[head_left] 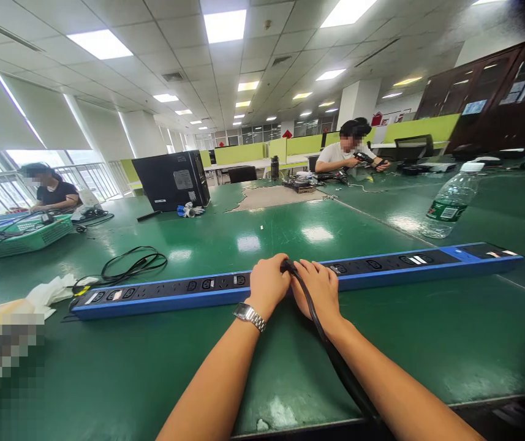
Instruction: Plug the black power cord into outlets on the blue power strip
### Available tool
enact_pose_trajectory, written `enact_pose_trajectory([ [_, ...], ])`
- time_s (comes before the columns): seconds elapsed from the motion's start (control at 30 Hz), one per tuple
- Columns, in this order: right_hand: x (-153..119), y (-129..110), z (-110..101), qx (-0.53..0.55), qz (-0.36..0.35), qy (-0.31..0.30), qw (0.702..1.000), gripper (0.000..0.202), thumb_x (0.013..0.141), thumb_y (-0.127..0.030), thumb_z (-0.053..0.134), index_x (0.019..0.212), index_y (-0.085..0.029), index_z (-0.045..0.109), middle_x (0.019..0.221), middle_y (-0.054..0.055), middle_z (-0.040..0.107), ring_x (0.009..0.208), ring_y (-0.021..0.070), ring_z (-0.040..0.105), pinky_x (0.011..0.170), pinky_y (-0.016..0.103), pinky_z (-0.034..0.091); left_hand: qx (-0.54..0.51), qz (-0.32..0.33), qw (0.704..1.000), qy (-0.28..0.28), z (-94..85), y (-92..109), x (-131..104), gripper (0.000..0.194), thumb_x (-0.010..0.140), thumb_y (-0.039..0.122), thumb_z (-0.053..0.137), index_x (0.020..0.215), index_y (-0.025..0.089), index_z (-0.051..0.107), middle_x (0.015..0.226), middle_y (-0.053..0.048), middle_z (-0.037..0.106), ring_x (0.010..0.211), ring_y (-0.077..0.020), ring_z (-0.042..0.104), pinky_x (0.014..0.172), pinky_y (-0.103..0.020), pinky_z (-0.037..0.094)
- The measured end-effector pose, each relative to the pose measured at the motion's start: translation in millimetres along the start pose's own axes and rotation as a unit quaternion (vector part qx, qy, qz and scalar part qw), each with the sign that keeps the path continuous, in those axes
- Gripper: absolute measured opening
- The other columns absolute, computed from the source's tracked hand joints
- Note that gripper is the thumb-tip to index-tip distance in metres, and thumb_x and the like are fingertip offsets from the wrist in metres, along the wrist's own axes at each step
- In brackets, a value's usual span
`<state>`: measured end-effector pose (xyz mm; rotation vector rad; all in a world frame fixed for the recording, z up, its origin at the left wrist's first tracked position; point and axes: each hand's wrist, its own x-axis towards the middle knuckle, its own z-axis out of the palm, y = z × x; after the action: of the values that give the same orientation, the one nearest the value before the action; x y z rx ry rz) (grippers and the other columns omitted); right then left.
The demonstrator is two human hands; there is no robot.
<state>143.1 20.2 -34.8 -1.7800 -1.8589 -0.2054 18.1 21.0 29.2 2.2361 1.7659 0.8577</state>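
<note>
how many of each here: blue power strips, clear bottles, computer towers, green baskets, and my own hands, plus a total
Blue power strip: 1
Clear bottle: 1
Computer tower: 1
Green basket: 1
Your own hands: 2, left hand and right hand
Total: 6

No legible text anywhere

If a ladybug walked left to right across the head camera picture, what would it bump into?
Light-green plastic basket → black boxy computer tower → silver metal wristwatch → thick black cable → clear plastic bottle with a green label.
</note>
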Motion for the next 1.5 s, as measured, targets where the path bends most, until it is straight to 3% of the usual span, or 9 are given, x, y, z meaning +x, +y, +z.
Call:
enact_pose_trajectory([
  [0.27,0.5,-2.9,-1.0,0.014,0.01,0.002,1.0,0.043,0.096,-0.032,0.039,0.13,-0.019,0.062,0.139,0.008,0.059,0.131,0.0286,0.043,0.111,0.047,0.025,-0.137,-0.024,0.989,0.058,18.9,-15.5,-11.6,0.029,0.088,0.022,0.064,0.117,0.025,0.065,0.099,-0.004,0.077,0.09,-0.0191,0.071,0.085,-0.028,0.053],
  [0.6,0.1,-3.5,-8.6,0.006,0.003,-0.018,1.0,0.044,0.097,-0.031,0.038,0.132,-0.018,0.061,0.14,0.008,0.059,0.131,0.03,0.045,0.11,0.046,0.028,0.022,-0.03,0.999,0.031,13.3,-0.9,-13.3,0.03,0.092,0.029,0.058,0.122,0.024,0.062,0.097,-0.008,0.076,0.09,-0.0252,0.071,0.078,-0.031,0.053],
  [0.83,0.7,-2.9,-3.3,0.008,0.009,-0.002,1.0,0.042,0.095,-0.031,0.042,0.13,-0.02,0.062,0.139,0.008,0.06,0.132,0.0288,0.045,0.11,0.048,0.027,0.025,-0.041,0.998,0.039,12.9,-4.7,-14.0,0.032,0.092,0.028,0.057,0.123,0.024,0.061,0.098,-0.007,0.077,0.09,-0.0251,0.072,0.078,-0.031,0.052],
  [1.1,0.7,-1.0,-4.0,0.009,0.002,-0.004,1.0,0.043,0.097,-0.033,0.04,0.13,-0.019,0.062,0.14,0.008,0.059,0.131,0.03,0.045,0.11,0.048,0.027,0.084,-0.006,0.996,-0.019,-6.8,9.5,-2.2,0.03,0.088,0.019,0.055,0.114,0.024,0.068,0.097,-0.01,0.076,0.092,-0.0274,0.071,0.08,-0.034,0.053],
  [1.27,0.8,-1.9,-2.9,0.01,0.008,-0.003,1.0,0.043,0.096,-0.033,0.04,0.131,-0.019,0.062,0.14,0.009,0.059,0.131,0.0293,0.044,0.11,0.048,0.027,0.009,-0.009,1.0,-0.012,-9.4,0.0,-7.3,0.027,0.085,0.02,0.061,0.11,0.023,0.068,0.093,-0.007,0.077,0.088,-0.0239,0.07,0.079,-0.031,0.053],
  [1.5,0.7,-3.9,-3.6,0.011,0.013,-0.008,1.0,0.045,0.095,-0.032,0.039,0.131,-0.018,0.061,0.141,0.009,0.058,0.132,0.0293,0.043,0.111,0.049,0.026,-0.093,-0.033,0.994,0.044,9.8,-12.1,-21.0,0.027,0.087,0.023,0.064,0.114,0.024,0.064,0.093,-0.005,0.077,0.083,-0.0205,0.071,0.078,-0.029,0.054],
])
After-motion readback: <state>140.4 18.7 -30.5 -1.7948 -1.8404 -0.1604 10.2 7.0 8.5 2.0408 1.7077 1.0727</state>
